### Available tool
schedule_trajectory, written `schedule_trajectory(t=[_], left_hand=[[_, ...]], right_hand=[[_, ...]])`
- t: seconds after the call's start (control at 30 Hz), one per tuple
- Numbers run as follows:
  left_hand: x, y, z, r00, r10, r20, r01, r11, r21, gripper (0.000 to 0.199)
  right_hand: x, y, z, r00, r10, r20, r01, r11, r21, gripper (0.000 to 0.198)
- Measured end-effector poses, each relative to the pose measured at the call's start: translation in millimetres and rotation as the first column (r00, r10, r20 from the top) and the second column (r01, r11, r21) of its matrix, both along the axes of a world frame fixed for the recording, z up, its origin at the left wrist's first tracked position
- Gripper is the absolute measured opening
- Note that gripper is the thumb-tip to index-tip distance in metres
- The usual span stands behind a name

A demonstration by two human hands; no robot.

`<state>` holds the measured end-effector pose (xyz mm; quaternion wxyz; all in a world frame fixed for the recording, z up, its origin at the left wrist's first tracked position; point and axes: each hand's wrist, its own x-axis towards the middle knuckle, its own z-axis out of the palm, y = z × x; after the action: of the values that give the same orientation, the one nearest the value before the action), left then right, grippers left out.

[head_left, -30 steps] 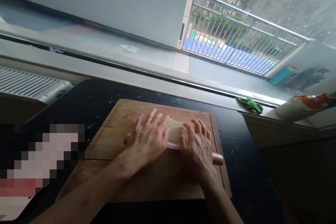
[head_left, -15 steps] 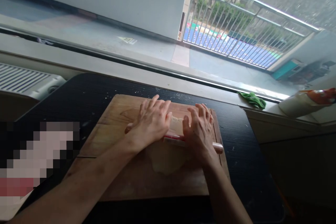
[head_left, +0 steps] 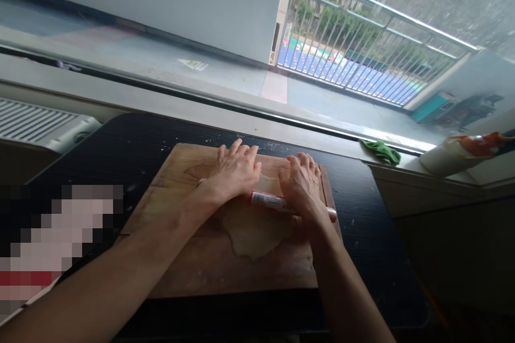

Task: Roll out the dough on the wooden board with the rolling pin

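Observation:
A wooden rolling pin (head_left: 267, 200) with a red-edged white label lies across a thin sheet of dough (head_left: 255, 228). The dough spreads under the pin on a wooden cutting board (head_left: 177, 270). My left hand (head_left: 238, 167) rests with its palm on the pin's left part, fingers stretched out past it. On the right part lies my right hand (head_left: 301, 178), its fingers also extended and thumb apart, not wrapped round the pin. The pin's right handle (head_left: 331, 215) sticks out beyond my right hand. My left hand and wrist hide most of the left end.
The board sits on a dark table (head_left: 362, 246) with flour specks near its far edge. Behind runs a window sill with a green cloth (head_left: 381, 151) and a whitish container (head_left: 446, 158). A white radiator (head_left: 44, 123) is at left. A pixelated patch covers the lower left.
Both hands have moved a little away from me, rolling the pin forward over the dough. The label has turned and now faces up more, and more dough shows on the near side.

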<state>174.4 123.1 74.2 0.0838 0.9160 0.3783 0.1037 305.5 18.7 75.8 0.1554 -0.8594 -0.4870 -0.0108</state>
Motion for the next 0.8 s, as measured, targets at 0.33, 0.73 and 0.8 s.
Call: schedule_trajectory(t=[0.33,0.73,0.8], left_hand=[[-7.7,-8.9,-2.9,0.999,0.008,0.034,-0.010,0.999,0.052,0.050],[-6.9,-5.2,-2.7,0.999,0.022,0.040,-0.024,0.998,0.063,0.047],[-1.3,3.2,-2.6,0.998,0.049,0.046,-0.050,0.998,0.036,0.047]], right_hand=[[-5.7,-7.4,2.0,0.998,0.004,-0.062,-0.006,1.000,-0.022,0.033],[-2.8,-8.5,4.7,0.991,0.013,-0.130,-0.015,1.000,-0.013,0.036],[3.6,-1.2,4.6,0.991,-0.008,-0.135,0.005,1.000,-0.028,0.036]])
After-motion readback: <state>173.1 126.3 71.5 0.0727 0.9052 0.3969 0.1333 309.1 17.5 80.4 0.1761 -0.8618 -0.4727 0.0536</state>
